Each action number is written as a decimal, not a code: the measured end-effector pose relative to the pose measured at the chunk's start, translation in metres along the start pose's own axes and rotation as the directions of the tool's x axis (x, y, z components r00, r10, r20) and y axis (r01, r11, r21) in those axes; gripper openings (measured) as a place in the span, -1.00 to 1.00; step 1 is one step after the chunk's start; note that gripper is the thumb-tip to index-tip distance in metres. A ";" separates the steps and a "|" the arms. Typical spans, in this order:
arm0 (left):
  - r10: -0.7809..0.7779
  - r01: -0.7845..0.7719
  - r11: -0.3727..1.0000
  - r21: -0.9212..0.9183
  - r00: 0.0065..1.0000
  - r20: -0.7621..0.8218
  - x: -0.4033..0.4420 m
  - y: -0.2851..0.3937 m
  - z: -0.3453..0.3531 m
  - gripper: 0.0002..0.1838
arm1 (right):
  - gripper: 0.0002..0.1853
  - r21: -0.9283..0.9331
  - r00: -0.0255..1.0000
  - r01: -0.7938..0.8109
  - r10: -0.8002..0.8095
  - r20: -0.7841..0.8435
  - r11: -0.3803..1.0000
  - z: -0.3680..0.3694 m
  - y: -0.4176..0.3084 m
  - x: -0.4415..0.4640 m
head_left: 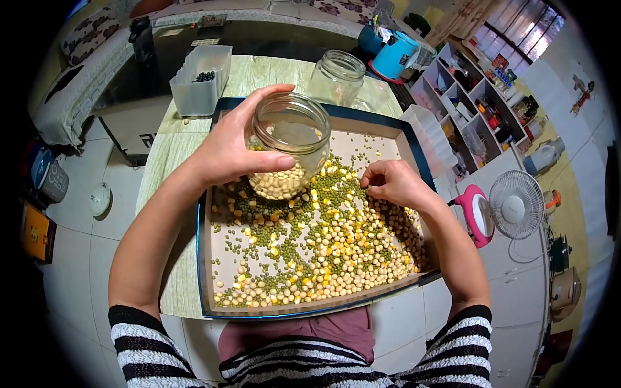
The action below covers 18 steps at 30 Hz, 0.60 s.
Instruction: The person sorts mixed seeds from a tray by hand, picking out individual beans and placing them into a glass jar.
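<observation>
My left hand (242, 145) is wrapped round a glass jar (291, 139), tilted slightly over the box, with pale soybeans (279, 182) in its lower part. Beneath it lies a shallow box (223, 262) with a dark blue rim, strewn with green mung beans (284, 242), yellow corn kernels (336, 213) and more soybeans. At the box's right side, my right hand (394, 183) hovers low over the beans, thumb and fingers pinched together. Whatever is between those fingertips is too small or hidden to make out.
A second glass jar (337, 77) stands behind the box. On the table's (174, 149) back left is a translucent container (202, 84) with dark beans; another clear container (428, 139) is at the right edge. A blue kettle (394, 55), a white fan (515, 205) and shelves (446, 90) lie beyond.
</observation>
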<state>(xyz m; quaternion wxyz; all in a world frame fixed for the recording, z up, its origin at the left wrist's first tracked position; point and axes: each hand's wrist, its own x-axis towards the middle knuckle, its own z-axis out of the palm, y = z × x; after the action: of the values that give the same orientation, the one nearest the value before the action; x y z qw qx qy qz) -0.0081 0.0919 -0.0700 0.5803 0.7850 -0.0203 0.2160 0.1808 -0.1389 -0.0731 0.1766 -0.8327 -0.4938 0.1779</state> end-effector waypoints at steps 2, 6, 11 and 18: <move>0.004 -0.004 1.000 0.008 1.000 0.000 0.000 0.000 -0.001 0.08 | -0.84 -0.033 1.000 0.005 -0.005 0.021 0.999 0.000 -0.001 0.000; 0.000 0.000 1.000 0.013 1.000 -0.002 0.000 0.000 -0.001 0.08 | -0.83 -0.082 0.997 0.021 -0.015 0.072 0.996 -0.002 -0.004 -0.001; -0.006 0.006 1.000 -0.009 1.000 0.000 0.000 0.000 0.000 0.06 | -0.84 -0.179 0.997 0.069 -0.061 0.049 0.982 -0.003 -0.006 -0.003; -0.014 0.014 1.000 -0.017 1.000 0.005 -0.001 0.003 0.000 0.06 | -0.87 0.225 0.948 0.231 -0.167 -0.271 0.947 -0.049 -0.056 0.014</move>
<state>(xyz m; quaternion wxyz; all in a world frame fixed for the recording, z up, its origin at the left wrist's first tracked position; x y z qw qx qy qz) -0.0095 0.0906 -0.0681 0.5884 0.7807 -0.0178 0.2099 0.1681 -0.1073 -0.0056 0.3594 -0.7643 -0.5229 0.1151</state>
